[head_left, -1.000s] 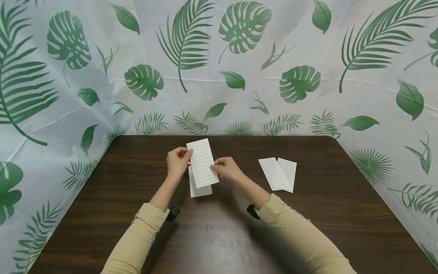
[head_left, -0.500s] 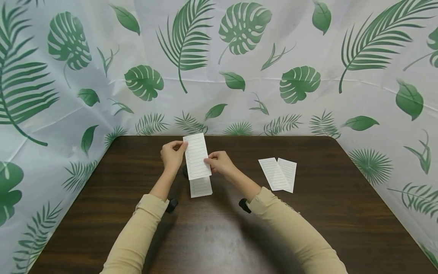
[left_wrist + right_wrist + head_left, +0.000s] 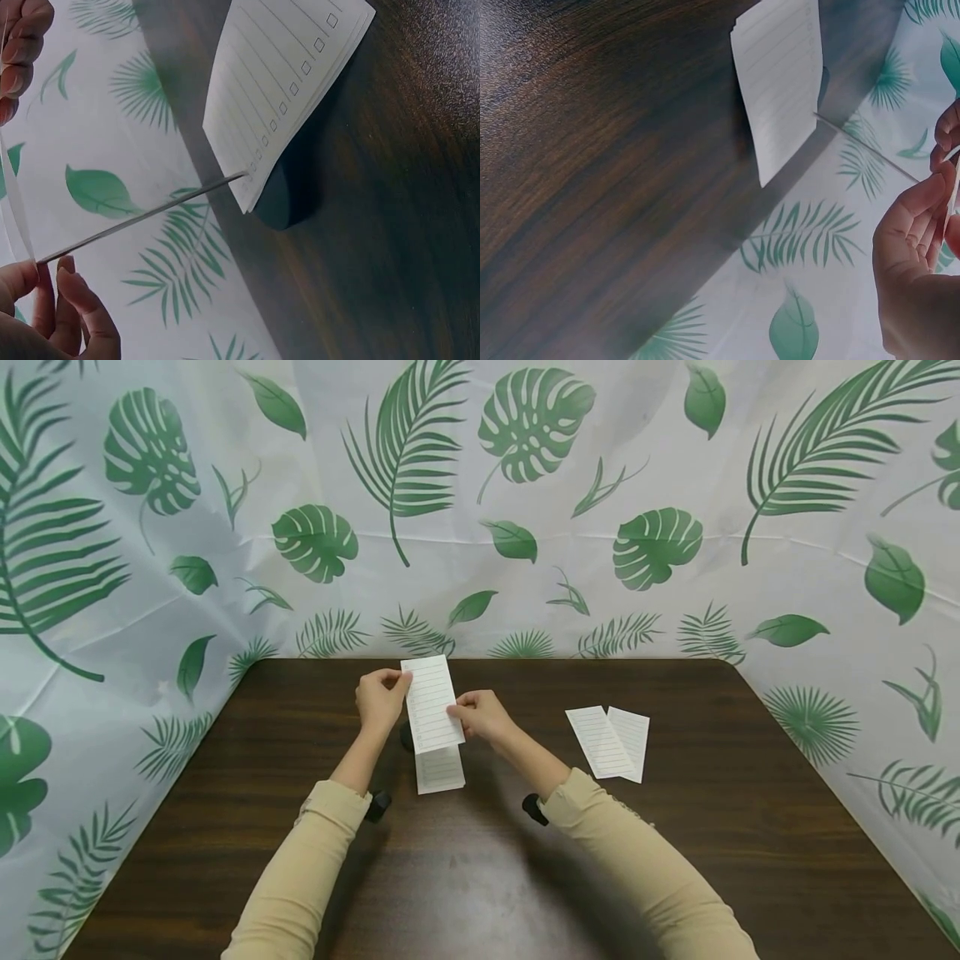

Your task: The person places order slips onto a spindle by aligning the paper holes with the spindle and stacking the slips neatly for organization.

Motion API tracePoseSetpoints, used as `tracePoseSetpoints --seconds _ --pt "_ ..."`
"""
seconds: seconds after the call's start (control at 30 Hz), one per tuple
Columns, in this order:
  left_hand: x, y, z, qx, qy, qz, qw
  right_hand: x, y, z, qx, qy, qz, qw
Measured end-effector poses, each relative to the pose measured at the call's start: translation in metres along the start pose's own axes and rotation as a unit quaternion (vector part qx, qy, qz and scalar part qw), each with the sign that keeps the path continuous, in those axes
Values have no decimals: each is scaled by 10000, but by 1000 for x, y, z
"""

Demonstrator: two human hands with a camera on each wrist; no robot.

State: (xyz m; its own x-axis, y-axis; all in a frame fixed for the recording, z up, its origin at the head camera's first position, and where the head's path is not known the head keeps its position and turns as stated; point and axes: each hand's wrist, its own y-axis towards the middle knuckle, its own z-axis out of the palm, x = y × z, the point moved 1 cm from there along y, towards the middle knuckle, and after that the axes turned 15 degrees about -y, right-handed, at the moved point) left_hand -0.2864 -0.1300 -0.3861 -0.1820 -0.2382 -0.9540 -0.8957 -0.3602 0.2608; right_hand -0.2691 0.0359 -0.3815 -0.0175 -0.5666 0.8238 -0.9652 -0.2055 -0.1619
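Note:
In the head view my left hand (image 3: 380, 697) pinches the upper left of a white lined checklist sheet (image 3: 432, 703). The fingers and thumb of my right hand (image 3: 480, 714) pinch its right edge. Below it, partly covered in that view, lies a stack of similar sheets (image 3: 441, 770). The left wrist view shows a receipt spike, its thin metal rod (image 3: 142, 219) rising from the stack (image 3: 281, 82) to the left fingertips at the held sheet. Its dark base (image 3: 289, 195) shows under the stack. The held sheet appears nearly edge-on there.
Two more lined sheets (image 3: 615, 743) overlap on the dark wooden table (image 3: 465, 893), right of the hands. A white cloth with green leaf prints (image 3: 450, 552) hangs behind the table. Black wrist cameras (image 3: 534, 810) sit under the forearms.
Both hands have moved left and slightly away with the held sheet, mostly in the first half second. More of the stack shows below it. The two sheets on the right have stayed put.

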Motion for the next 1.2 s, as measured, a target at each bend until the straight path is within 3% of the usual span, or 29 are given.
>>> tracePoseSetpoints --seconds 0.1,0.2,0.33,0.47,0.6,0.93,1.2 --pt "0 2 0 102 21 -210 9997 0 2 0 16 -47 18 10000" --pt "-1 4 0 239 -16 -642 9976 0 3 1 42 -97 14 9999" --pt "-3 9 -2 516 -553 -1326 9883 0 5 2 61 -166 -8 9998" --pt "-5 12 -4 696 -1101 -1705 9767 -1 5 3 91 -186 29 9998" --pt "-4 13 -4 780 -1146 -1843 9730 -2 5 5 81 -214 73 9997" --pt "-4 15 -6 973 -1073 -1794 9730 -8 7 8 113 -202 28 9997" --pt "10 14 -4 1132 -723 -2035 9698 -17 8 12 242 -275 39 9993"
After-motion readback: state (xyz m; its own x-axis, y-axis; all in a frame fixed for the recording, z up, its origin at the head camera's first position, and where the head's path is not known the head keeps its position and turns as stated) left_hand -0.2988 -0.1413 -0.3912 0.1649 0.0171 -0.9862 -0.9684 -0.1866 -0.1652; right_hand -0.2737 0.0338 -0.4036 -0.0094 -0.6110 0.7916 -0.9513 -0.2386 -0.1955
